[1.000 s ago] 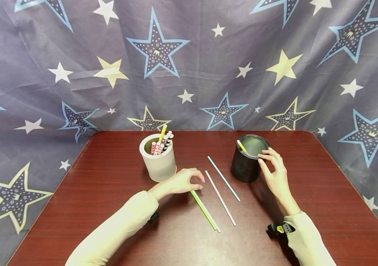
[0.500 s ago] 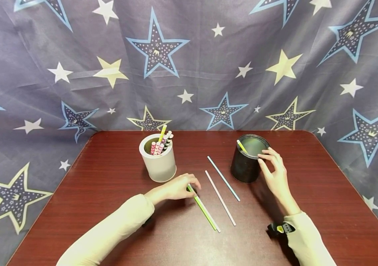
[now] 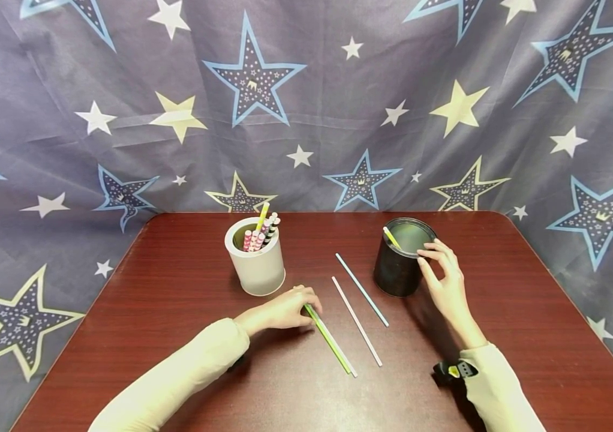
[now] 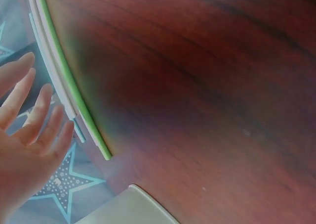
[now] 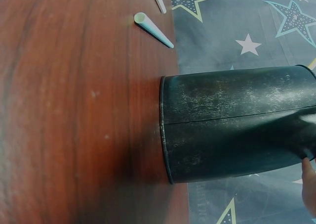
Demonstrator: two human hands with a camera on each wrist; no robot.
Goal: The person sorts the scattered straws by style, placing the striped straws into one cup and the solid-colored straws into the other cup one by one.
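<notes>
A green straw point(image 3: 330, 342) point(image 4: 69, 80) lies on the dark wooden table point(image 3: 177, 348) with a white straw point(image 3: 354, 373) point(image 4: 47, 61) tight against it. My left hand point(image 3: 309, 305) point(image 4: 29, 135) rests its relaxed fingertips at the far end of this pair, without gripping it. To the right lie another white straw point(image 3: 357, 322) and a light blue straw point(image 3: 363, 291) point(image 5: 153, 30). My right hand point(image 3: 425, 262) holds the black can point(image 3: 395, 273) point(image 5: 232, 120) by its rim and side. A yellow-green straw point(image 3: 391, 237) stands inside the can.
A grey cup point(image 3: 258, 270) with several patterned straws stands just behind my left hand. A star-printed cloth point(image 3: 306, 108) hangs behind the table and drapes past its edges. Bare tabletop spreads toward the front and both sides.
My left hand has drawn back slightly and lowered its fingers onto the far end of the green straw. The right hand and the can have not moved.
</notes>
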